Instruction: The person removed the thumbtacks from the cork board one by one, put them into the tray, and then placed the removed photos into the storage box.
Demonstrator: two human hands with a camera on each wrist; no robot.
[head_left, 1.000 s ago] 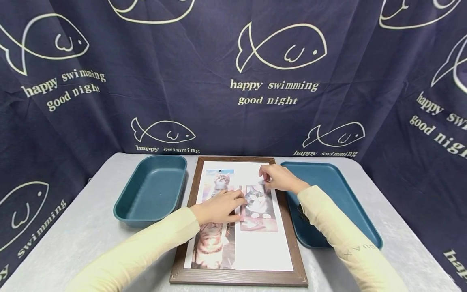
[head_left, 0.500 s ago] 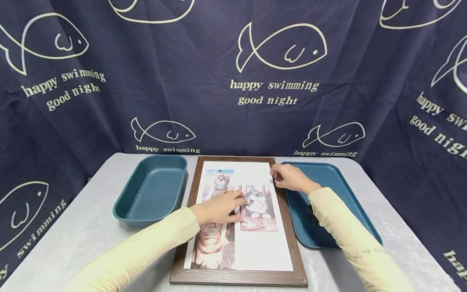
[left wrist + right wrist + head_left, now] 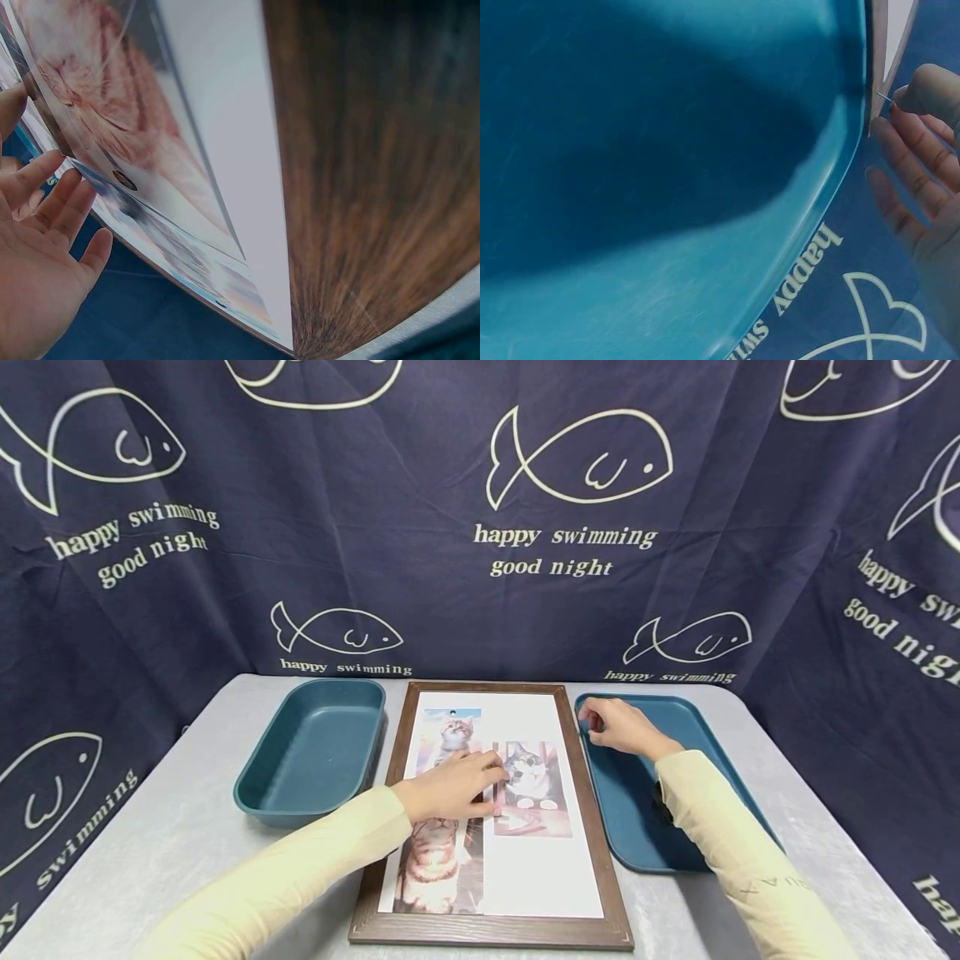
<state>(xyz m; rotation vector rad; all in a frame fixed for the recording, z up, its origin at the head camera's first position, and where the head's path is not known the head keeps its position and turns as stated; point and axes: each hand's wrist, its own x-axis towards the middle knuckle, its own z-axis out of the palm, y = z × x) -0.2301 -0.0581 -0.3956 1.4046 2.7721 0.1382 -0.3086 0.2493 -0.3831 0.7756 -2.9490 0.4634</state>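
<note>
A person in pale yellow sleeves works over a brown wooden frame (image 3: 491,932) lying on a light grey bench (image 3: 165,835). The right hand (image 3: 621,727) is above the far left corner of a flat blue-green tray (image 3: 630,827), beside the frame. Its grip is closed at the thumb and forefinger on a thin metal pin (image 3: 885,97), whose needle pokes out past the fingertips toward the frame's corner; the other fingers spread loosely below. The pin's head is hidden in the fingers.

The left hand (image 3: 450,787) lies across the frame's white board (image 3: 543,881), its grip loose and holding nothing, fingers slightly bent and spread. The fingertips reach the left edge of a grey-and-white cat photo (image 3: 532,785); how hard they press cannot be told.

Down the board's left side are a kitten photo (image 3: 453,735) and, nearer the person, a tabby cat photo (image 3: 431,868). A small dark dot (image 3: 452,713) marks the kitten photo's top, and a round brassy stud (image 3: 124,180) sits near the tabby photo's upper edge.

On the tray, small dark objects (image 3: 662,806) show partly behind the right sleeve. A deeper blue-green bin (image 3: 315,743) stands left of the frame, and a navy fish-print curtain (image 3: 420,552) hangs behind.
</note>
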